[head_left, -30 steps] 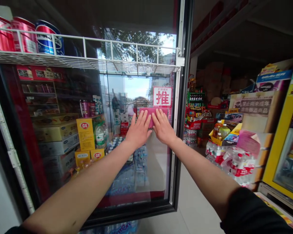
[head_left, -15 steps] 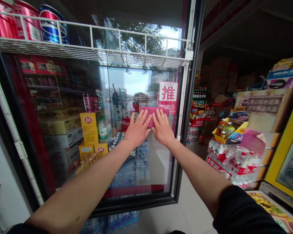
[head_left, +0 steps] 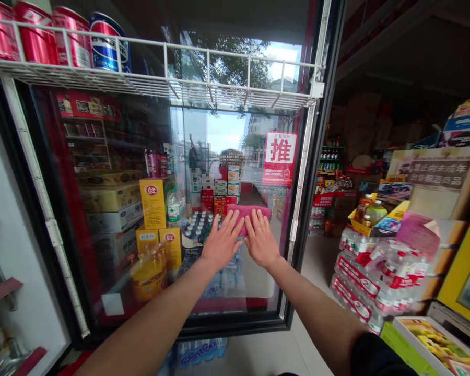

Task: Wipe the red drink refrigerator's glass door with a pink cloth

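A pink cloth [head_left: 243, 211] is pressed against the inner face of a glass door [head_left: 254, 282], low and right of its middle. My left hand [head_left: 223, 241] lies flat on the cloth's left part with fingers spread. Beside it, my right hand [head_left: 262, 237] is flat on the right part, fingers stretched upward. The thumbs nearly meet, and the cloth's upper edge shows above the fingertips. Over the hands, to the right, a red and white push sticker [head_left: 281, 149] is on the glass.
Across the door runs a white wire rack [head_left: 227, 89] with several drink cans [head_left: 107, 44] at its left. A black frame [head_left: 235, 330] borders the glass. Wrapped bottle packs [head_left: 372, 282] and a yellow-framed cabinet [head_left: 460, 261] stand to the right. Goods show through or reflect in the glass.
Both hands and the cloth have slid down the glass, away from the push sticker. The view has shifted, so the door and rack appear further right.
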{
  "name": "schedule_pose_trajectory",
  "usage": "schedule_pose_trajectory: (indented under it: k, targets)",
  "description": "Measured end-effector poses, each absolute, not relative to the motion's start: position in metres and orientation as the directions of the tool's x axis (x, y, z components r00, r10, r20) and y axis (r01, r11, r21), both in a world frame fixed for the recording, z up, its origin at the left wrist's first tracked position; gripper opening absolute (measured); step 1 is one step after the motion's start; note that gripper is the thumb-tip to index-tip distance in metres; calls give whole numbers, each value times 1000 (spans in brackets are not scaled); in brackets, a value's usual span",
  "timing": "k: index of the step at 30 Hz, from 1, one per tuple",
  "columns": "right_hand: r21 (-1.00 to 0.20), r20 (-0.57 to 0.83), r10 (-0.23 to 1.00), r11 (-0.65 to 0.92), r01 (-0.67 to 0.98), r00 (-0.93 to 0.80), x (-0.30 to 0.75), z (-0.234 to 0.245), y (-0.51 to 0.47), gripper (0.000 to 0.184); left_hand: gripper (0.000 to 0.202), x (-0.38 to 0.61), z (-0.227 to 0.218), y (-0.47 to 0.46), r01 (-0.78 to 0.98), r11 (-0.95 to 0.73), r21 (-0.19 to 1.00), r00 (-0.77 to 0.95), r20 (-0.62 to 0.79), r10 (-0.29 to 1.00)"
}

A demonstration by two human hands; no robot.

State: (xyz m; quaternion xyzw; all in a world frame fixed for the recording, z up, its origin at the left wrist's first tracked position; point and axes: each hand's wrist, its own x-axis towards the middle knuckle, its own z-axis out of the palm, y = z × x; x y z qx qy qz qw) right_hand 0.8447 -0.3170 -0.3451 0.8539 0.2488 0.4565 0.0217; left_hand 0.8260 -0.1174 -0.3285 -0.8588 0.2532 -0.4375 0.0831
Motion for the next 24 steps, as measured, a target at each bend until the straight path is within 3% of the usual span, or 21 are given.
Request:
schedule_pose_trajectory:
  k: [5, 8, 17, 24]
  targets:
    - [278, 755, 468, -863, 422, 459, 837, -378, -307, 70, 77, 816, -359, -105, -346, -854, -388, 506, 689, -519]
    - [279, 763, 464, -864, 420, 449, 835, -369, -300, 70, 80, 815, -352, -98, -345, -847, -405, 505, 681, -531]
    - [332, 789, 505, -830, 448, 350, 840, -228, -274, 70, 79, 818, -228, -77, -280, -880, -383, 469, 746, -473]
    - [267, 847, 453, -816, 512, 280, 843, -147, -248, 64, 66, 811, -147, -64, -251, -906, -340, 420, 805, -418]
